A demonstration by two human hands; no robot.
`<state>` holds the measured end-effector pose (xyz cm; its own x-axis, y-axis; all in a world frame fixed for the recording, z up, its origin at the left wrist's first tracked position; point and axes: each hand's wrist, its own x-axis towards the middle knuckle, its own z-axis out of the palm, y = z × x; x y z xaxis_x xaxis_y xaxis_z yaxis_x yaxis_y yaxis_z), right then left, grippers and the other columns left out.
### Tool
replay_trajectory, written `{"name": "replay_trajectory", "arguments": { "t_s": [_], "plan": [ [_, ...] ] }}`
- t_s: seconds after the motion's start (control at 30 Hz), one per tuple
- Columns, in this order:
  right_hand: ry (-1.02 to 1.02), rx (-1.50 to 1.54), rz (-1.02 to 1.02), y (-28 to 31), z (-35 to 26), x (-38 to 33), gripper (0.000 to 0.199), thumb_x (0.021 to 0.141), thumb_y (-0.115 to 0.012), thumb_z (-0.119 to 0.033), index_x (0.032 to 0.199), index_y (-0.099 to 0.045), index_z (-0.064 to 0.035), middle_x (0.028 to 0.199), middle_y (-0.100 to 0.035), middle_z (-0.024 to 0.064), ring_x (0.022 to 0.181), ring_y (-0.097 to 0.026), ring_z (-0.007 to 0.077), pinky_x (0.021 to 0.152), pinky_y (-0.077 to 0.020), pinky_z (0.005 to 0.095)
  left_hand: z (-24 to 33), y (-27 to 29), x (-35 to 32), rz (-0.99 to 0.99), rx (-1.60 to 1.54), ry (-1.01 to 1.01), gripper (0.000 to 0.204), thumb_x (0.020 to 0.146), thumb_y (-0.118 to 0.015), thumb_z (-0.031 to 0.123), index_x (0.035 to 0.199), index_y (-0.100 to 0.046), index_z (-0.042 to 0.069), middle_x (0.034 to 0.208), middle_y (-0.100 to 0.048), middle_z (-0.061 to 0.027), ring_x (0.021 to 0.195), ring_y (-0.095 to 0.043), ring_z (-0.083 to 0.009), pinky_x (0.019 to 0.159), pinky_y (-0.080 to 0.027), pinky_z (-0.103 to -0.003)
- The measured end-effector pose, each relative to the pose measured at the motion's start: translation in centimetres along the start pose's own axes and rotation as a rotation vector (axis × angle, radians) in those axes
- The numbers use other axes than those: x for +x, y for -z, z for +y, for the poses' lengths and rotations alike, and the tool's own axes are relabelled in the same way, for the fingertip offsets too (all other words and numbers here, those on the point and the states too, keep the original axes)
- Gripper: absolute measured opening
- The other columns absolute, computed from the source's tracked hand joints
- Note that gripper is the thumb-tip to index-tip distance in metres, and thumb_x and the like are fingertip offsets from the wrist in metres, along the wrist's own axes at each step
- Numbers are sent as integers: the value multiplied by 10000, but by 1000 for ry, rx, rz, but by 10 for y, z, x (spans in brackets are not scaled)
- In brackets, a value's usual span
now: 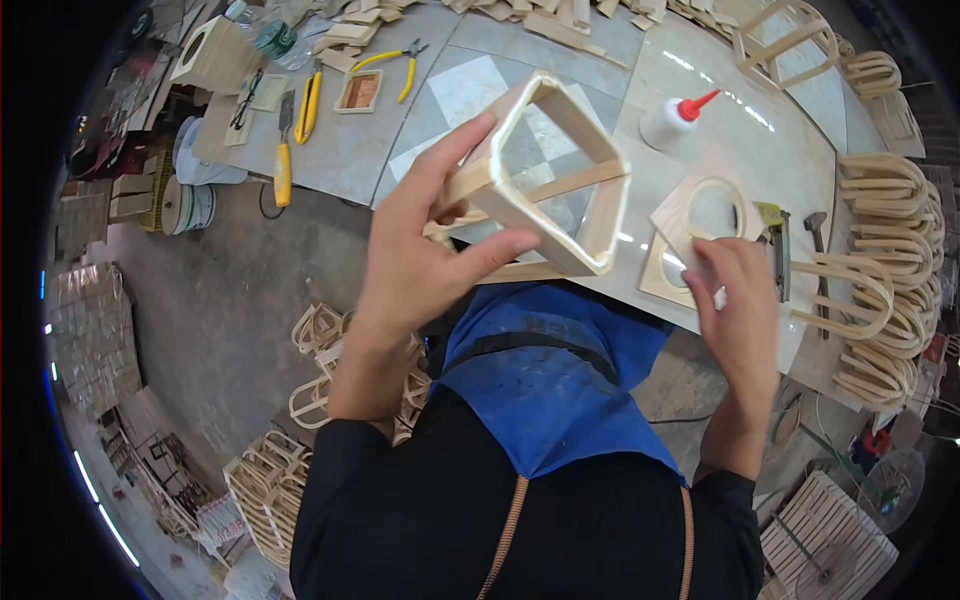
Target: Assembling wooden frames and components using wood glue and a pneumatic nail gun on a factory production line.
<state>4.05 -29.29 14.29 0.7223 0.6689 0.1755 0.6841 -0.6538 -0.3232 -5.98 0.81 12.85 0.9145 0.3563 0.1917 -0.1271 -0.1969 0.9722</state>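
Note:
My left hand (405,245) grips a box-like pale wooden frame (548,228) and holds it tilted above the table. A line of white glue runs along the frame's upward-facing edge. To the right, my right hand (740,300) pinches a thin wooden panel with a round hole (672,212) by its lower edge. Partly under it lies a second holed wooden panel (655,277) on the table. Behind these stands a white glue bottle with a red nozzle (668,125).
Yellow-handled pliers (411,70), a cutter (310,105) and a yellow-handled chisel (283,165) lie at the left. A hammer (818,255) and stacked bent-wood loops (885,240) are at the right. Wood offcuts (560,38) line the far side. More loops (270,490) stand on the floor.

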Motion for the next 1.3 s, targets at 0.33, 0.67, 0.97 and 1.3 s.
{"name": "replay_trajectory", "arguments": {
  "t_s": [0.33, 0.67, 0.97, 1.3],
  "plan": [
    [-214, 112, -42, -88, 89, -54, 406, 832, -769, -114, 1219, -663, -53, 1200, -661, 126, 1090, -610, 305, 945, -501, 382, -29, -37, 91, -796, 690, 175, 616, 825, -838, 376, 1306, -675, 27, 1076, -753, -120, 845, -670, -210, 763, -522, -314],
    [-656, -222, 107, -74, 193, -61, 533, 901, -739, -196, 1378, -563, -35, 1230, -664, 167, 1046, -646, 334, 925, -517, 407, -51, -62, 119, -953, 666, 319, 598, 852, -776, 500, 1236, -720, 46, 983, -758, -119, 789, -672, -270, 751, -520, -361],
    [-921, -146, -37, -59, 213, -34, 493, 912, -709, -208, 1336, -575, 6, 1070, -680, 163, 874, -644, 279, 796, -525, 364, -64, -59, 112, -886, 733, 184, 665, 825, -795, 537, 1272, -713, 50, 985, -767, -104, 712, -634, -222, 700, -495, -316],
    [-1015, 491, 15, 46, 98, -15, 324, 865, -726, -110, 1170, -661, -21, 898, -702, 74, 639, -581, 155, 558, -458, 235, -68, -57, 112, -841, 717, 129, 648, 828, -759, 570, 1231, -733, 63, 986, -766, -83, 732, -645, -234, 712, -472, -311]
  ]
}}
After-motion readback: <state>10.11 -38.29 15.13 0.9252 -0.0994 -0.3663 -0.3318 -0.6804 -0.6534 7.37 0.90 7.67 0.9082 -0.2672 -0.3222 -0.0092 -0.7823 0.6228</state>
